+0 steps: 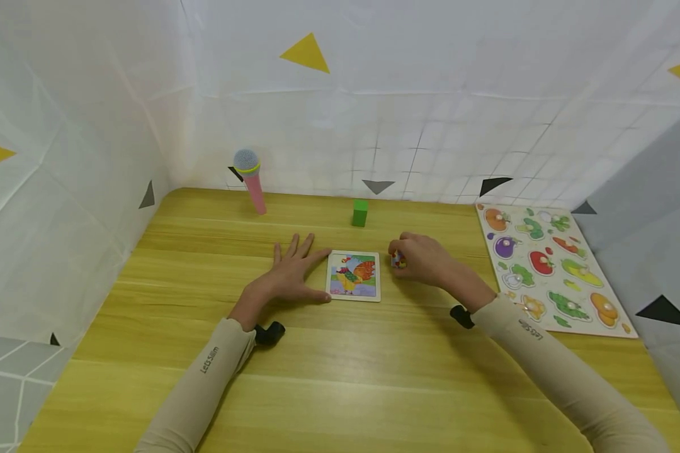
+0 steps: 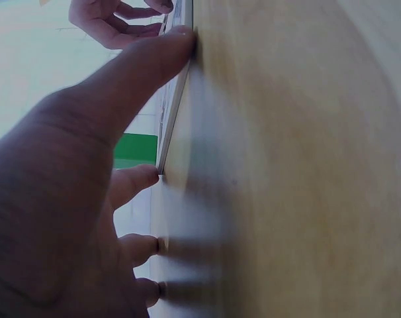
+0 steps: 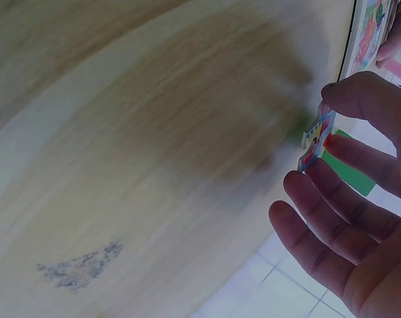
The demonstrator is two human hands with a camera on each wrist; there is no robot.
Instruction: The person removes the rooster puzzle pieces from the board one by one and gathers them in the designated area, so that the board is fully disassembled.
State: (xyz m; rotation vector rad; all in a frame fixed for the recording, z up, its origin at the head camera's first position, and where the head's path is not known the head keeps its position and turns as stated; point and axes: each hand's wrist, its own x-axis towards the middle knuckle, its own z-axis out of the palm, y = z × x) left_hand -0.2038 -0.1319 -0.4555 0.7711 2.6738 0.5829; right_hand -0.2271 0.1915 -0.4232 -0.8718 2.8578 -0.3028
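Observation:
A small square picture puzzle (image 1: 354, 275) in a pale frame lies flat on the table, showing a colourful bird in clothes. My left hand (image 1: 286, 277) is spread on its left side, thumb at the lower left corner and index finger at the upper left corner. To the right of the frame, my right hand (image 1: 425, 258) pinches a small colourful jigsaw piece (image 3: 316, 138) between thumb and fingers, just above the table. Much of the piece is hidden by the fingers in the head view.
A green block (image 1: 360, 213) stands behind the puzzle. Back left is a pink toy microphone (image 1: 253, 182). A vegetable peg board (image 1: 555, 270) lies at the right, beyond my right forearm. White sheeting (image 1: 317, 138) hangs along the table's back edge.

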